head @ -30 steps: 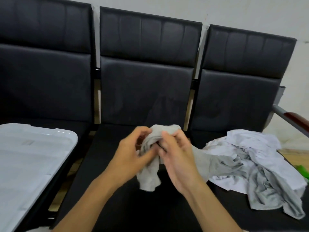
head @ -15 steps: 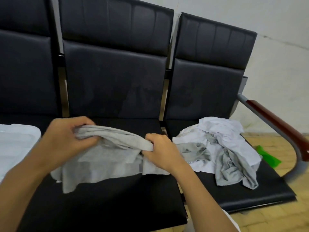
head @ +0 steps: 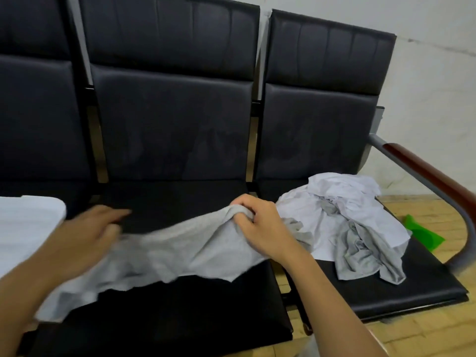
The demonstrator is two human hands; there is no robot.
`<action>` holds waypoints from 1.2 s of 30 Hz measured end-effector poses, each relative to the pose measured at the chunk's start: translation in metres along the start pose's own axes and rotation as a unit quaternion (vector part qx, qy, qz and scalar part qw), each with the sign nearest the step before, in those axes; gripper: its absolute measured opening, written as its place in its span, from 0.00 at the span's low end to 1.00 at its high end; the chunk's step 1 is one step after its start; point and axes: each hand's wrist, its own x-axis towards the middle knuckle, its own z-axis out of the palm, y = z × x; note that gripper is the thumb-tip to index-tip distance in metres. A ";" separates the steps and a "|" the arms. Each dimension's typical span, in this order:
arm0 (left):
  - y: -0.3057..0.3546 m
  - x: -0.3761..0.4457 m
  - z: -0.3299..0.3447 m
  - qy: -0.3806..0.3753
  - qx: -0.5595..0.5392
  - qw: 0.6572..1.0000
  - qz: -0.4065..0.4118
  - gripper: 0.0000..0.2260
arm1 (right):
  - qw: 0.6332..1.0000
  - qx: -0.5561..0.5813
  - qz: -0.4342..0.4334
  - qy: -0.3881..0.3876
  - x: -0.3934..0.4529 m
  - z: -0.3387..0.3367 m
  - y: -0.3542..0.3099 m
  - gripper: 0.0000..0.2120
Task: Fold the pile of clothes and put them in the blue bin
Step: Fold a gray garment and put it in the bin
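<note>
1. Now the right hand (head: pixel 260 225) pinches a bunched edge of the gray cloth (head: pixel 164 253); its grip is tight on it.
2. The left hand (head: pixel 85 235) lies on the other end of the cloth, but it is blurry, so I cannot tell its grip.
3. The gray cloth hangs between both hands over the middle black seat (head: pixel 180 313).
4. A pile of clothes (head: pixel 353 225), white and gray, sits on the next seat to the right.
5. A white lid (head: pixel 23 228) is at the left edge.

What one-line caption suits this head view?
Both hands, left hand and right hand, spread a grey garment over the middle seat, unfolded pile waiting alongside.
</note>
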 end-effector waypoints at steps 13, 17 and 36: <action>0.095 0.019 0.042 0.056 0.016 0.996 -0.072 0.05 | 0.990 -0.132 -0.048 -0.021 0.010 0.007 -0.006 0.08; 0.069 0.020 0.021 0.079 0.122 0.981 -0.125 0.09 | 0.979 -0.191 -0.056 0.032 0.010 -0.010 0.003 0.13; -0.020 -0.020 -0.040 -0.369 0.261 0.826 -0.337 0.15 | 0.829 -0.257 0.359 -0.342 0.009 -0.018 0.034 0.09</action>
